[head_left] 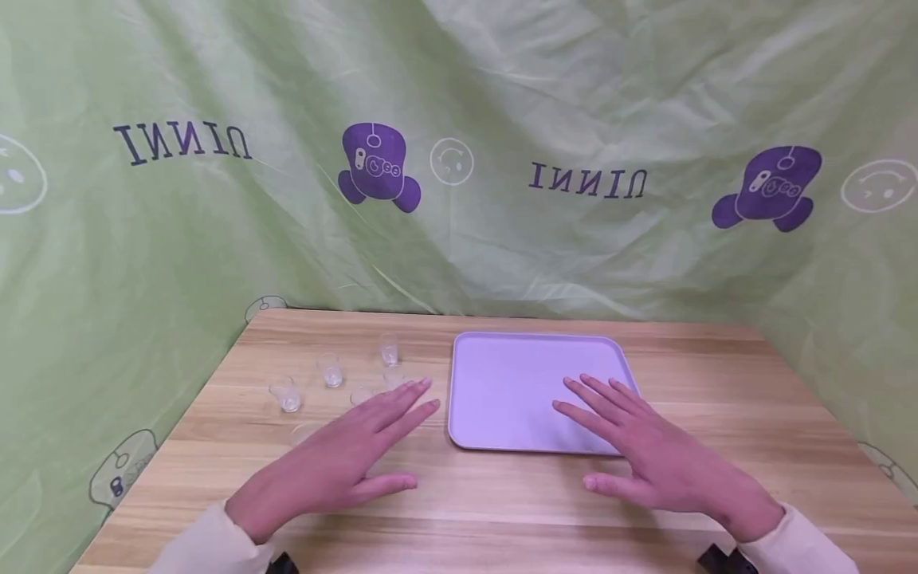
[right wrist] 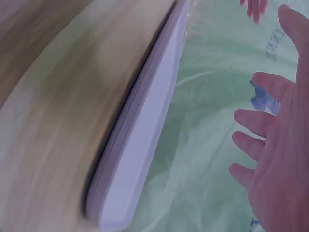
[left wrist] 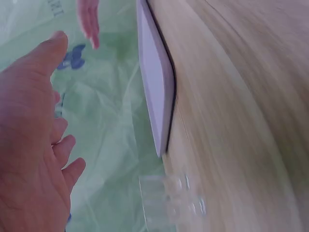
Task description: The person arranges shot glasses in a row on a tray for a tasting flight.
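Both hands hover above the table, fingers straight and spread, holding nothing. My left hand [head_left: 344, 462] is over the left side, close to several small clear cups [head_left: 330, 371] and partly covering some of them in the head view. A lilac rectangular tray [head_left: 527, 391] lies flat near the middle of the table. Over its front right corner, in the head view, is my right hand [head_left: 663, 458], apart from the tray in the right wrist view. The left wrist view shows upright clear cups [left wrist: 166, 203] near the tray's end, beyond my left palm [left wrist: 29, 145].
The wood-grain table [head_left: 502, 510] ends at a green cloth curtain [head_left: 488, 263] behind it and on both sides. Purple cartoon prints and upside-down lettering mark the cloth. Light sleeves [head_left: 215, 546] cover the forearms, with dark straps [head_left: 726, 560] at the wrists.
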`<state>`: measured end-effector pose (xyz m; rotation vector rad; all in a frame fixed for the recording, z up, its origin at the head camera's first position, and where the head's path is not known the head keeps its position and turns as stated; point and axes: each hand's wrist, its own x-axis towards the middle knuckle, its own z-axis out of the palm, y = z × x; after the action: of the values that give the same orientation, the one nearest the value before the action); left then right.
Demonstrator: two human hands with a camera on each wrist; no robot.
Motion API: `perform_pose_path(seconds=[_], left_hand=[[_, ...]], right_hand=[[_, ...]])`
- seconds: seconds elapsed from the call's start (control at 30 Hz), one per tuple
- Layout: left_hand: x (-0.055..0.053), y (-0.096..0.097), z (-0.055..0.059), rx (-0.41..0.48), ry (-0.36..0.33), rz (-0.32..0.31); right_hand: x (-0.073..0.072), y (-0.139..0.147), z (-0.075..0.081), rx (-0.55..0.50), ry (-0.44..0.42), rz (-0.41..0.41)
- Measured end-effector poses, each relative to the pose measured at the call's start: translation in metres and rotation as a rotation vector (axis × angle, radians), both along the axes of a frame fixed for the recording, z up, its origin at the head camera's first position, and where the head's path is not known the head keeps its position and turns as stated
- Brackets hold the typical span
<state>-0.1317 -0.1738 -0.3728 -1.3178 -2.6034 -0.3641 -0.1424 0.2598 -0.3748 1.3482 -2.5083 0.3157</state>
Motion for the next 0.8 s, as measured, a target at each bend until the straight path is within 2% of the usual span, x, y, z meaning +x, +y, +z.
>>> perform_pose_path(seconds=[0.17,0.4,0.63,0.8], left_hand=[[0.004,-0.019,-0.001,0.056,0.014,0.078],[0.008,-0.042,-0.002,0.099,0.047,0.207],[0.016,-0.064,-0.007,0.163,0.002,0.373],[0.020,-0.073,-0.012,0.199,-0.023,0.437]], right_hand=[[-0.006,0.017,-0.003,0.013,-0.071,-0.067],[-0.019,0.037,-0.014,-0.042,-0.126,-0.151],[-0.031,0.058,-0.020,-0.100,-0.208,-0.278],[-0.037,0.072,-0.019,-0.112,-0.274,-0.330]])
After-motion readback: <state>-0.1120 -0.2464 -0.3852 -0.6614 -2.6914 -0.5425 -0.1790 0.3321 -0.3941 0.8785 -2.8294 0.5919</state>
